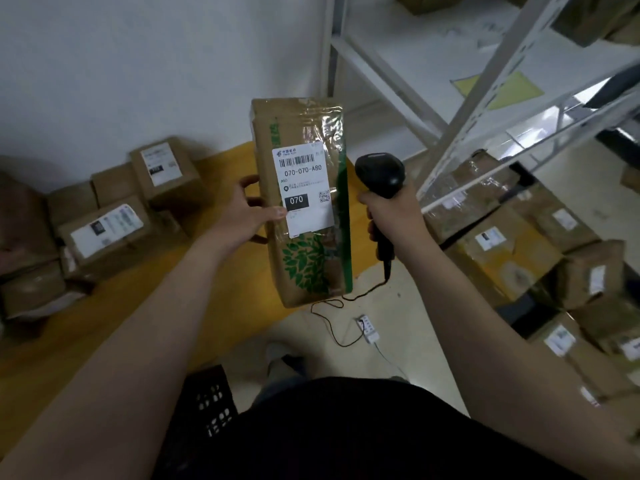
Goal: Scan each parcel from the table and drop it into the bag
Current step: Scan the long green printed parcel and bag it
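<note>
The left hand (pixel 242 216) grips a tall brown parcel (pixel 304 202) by its side, thumb on the white label (pixel 304 188), holding it upright above the yellow table (pixel 145 306). The right hand (pixel 394 216) is wrapped around a black scanner (pixel 381 174) just beside the parcel. More boxes (pixel 104 230) sit on the table.

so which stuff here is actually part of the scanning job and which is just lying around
In the job: left hand holding the tall parcel; right hand gripping the scanner; boxes on the table waiting.

Lying about: power strip on the floor; black crate; shelf rack with its boxes.
</note>
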